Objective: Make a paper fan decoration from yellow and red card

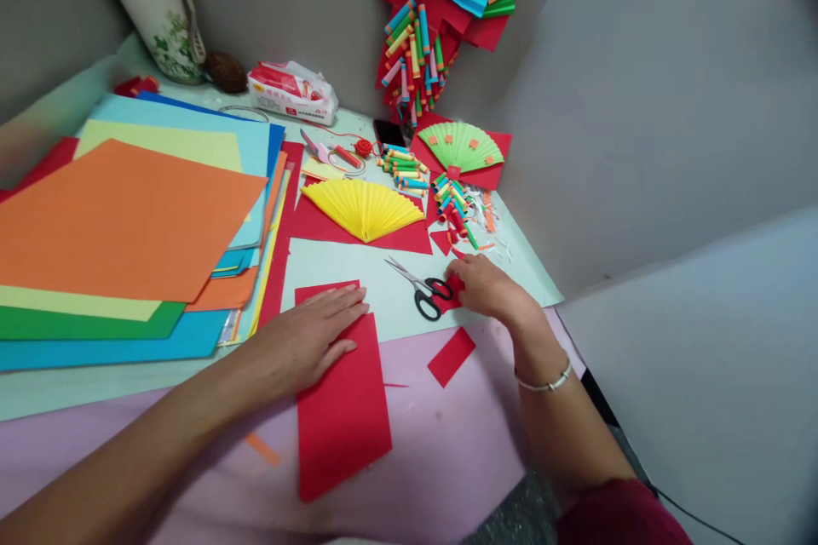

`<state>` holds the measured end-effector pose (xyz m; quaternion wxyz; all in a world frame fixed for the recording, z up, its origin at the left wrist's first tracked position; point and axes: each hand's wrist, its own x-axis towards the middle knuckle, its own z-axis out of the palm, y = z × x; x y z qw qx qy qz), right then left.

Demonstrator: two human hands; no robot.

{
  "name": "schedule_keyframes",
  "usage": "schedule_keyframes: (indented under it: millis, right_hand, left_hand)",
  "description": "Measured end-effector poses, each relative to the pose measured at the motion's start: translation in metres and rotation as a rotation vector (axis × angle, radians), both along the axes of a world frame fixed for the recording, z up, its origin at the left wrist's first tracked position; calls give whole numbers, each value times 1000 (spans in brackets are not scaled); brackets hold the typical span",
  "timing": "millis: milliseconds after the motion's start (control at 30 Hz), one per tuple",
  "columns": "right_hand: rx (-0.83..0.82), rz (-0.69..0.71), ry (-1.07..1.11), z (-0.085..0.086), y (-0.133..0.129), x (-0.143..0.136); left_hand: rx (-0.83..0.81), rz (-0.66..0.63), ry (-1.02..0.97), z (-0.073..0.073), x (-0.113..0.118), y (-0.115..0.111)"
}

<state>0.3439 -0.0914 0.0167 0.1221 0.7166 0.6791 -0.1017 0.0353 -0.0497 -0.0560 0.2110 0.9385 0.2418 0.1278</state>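
My left hand [319, 332] lies flat with its fingers spread on a red paper sheet [345, 417] near the table's front. Black-handled scissors [418, 285] rest to the right of that sheet, blades slightly apart and pointing up and left. Beside their handles, my right hand [482, 283] has its fingers bent down at a small red paper piece [455, 294]; whether it pinches the piece is hard to see. A red rectangle [452, 356] lies below the scissors. Behind them sits a pleated yellow fan [364, 210] on red paper.
Stacked coloured sheets [128, 221] cover the left side. Farther back are a tissue pack [292, 92], a white cup [150, 8], a phone [388, 134] and pink scissors [315, 145]. A green fan [461, 145] and paper rolls [406, 168] lie near the wall.
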Motion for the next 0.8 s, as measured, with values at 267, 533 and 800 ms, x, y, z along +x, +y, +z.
schedule_keyframes:
  millis: [267,533,800]
  right_hand:
    - [-237,21,-2,22,25,6]
    - [-247,49,71,22,24,13]
    - [-230,16,82,27,25,12]
  left_hand:
    - [-38,5,-18,2,0,1]
    - [8,-6,-13,-3,-1,2]
    - [-12,-1,-43,-5,-2,2]
